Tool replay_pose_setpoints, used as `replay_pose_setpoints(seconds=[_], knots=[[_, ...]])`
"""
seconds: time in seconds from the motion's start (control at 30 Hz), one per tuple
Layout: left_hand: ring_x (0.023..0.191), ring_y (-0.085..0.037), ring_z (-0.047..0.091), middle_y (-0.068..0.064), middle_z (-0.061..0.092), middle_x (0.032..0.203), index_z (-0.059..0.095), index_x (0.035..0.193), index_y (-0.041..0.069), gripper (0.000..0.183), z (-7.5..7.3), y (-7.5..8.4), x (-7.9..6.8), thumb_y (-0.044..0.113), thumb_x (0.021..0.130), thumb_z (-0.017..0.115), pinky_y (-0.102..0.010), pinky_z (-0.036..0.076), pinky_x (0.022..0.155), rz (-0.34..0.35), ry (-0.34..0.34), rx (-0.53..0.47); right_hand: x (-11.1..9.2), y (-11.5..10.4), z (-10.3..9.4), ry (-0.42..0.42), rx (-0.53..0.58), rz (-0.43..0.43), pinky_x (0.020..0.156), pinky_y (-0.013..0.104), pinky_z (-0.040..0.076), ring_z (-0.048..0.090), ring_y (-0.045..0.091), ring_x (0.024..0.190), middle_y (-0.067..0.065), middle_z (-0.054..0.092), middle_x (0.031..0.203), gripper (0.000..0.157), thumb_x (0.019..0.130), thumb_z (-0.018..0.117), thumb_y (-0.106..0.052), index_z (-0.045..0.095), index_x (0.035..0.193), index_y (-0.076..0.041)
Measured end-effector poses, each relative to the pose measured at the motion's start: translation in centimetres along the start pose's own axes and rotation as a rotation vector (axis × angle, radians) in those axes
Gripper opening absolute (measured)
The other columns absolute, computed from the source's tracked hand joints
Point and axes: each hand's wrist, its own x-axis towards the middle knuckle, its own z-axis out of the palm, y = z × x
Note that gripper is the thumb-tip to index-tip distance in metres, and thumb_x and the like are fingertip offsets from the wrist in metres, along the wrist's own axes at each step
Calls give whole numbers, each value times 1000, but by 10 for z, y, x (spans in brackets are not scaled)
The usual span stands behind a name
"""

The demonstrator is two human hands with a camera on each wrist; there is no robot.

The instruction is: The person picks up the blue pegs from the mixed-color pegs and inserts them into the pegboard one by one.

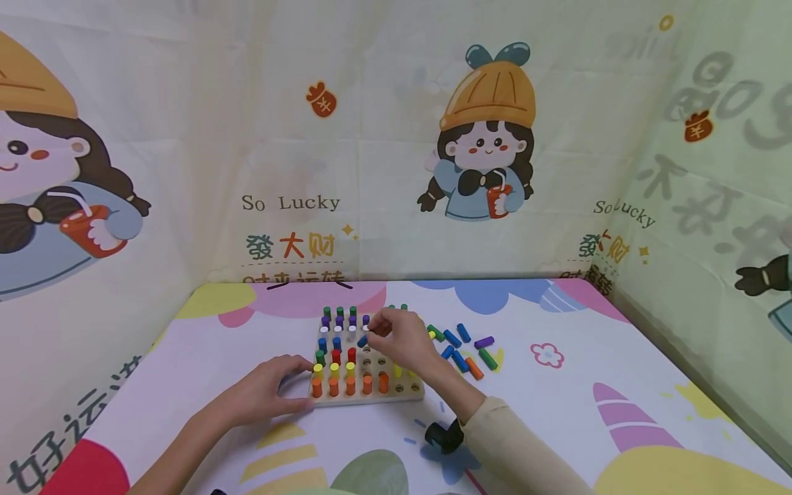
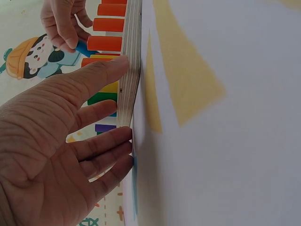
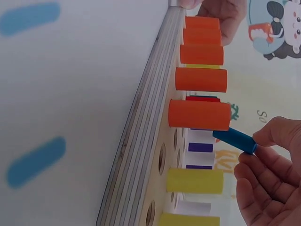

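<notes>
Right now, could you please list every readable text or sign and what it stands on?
"So Lucky": cream fabric backdrop, twice.
"發大财": beneath each; the right one is creased.
"好运": slanted, lower left of the backdrop.
Too hidden, faint or small to read surely: the row below "發大财", large characters at right, signs on the red printed pouches.
None readable: light wooden pegboard.

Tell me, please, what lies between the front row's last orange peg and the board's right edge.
Two empty holes lie between that orange peg and the right edge of the board; the head view shows this.
</notes>
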Motion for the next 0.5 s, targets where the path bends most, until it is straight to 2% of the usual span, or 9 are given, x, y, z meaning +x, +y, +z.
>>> replay_pose_setpoints(seconds=[0.27,0.5], knots=[[124,-33,58,-7,65,131,65,127,12,57,0,-1,0,39,82,86,-60,46,107,1,-2,-6,5,-4,6,-26,-10,-12,66,19,55,62,12,79,-1,69,86,8,90,77,-12,72,97,-10],[124,-33,58,-7,65,131,65,128,11,58,-1,0,-1,39,81,86,-60,46,107,-1,-2,-17,8,-6,10,-47,-14,14,66,20,56,62,11,79,-3,68,85,8,90,77,-13,72,97,-12]])
